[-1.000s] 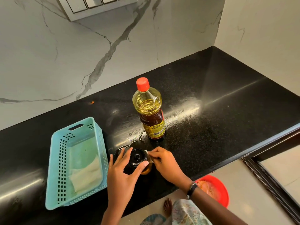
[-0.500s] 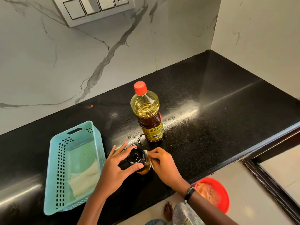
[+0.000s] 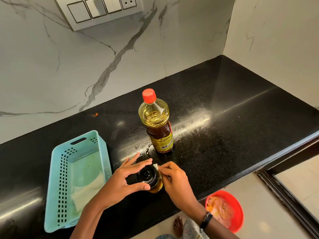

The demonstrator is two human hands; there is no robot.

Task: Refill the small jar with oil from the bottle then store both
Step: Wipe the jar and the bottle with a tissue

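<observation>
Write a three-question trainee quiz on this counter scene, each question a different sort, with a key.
1. True or false: the oil bottle has its red cap on.
2. Multiple choice: the left hand holds its grip on which thing? A) the blue basket B) the small jar C) the red bowl
3. Fill in: the right hand pinches a small white scrap against the jar's ____.

Key
1. True. The bottle stands upright and capped on the black counter.
2. B. Fingers and thumb curl round its black lid.
3. Side.
</observation>
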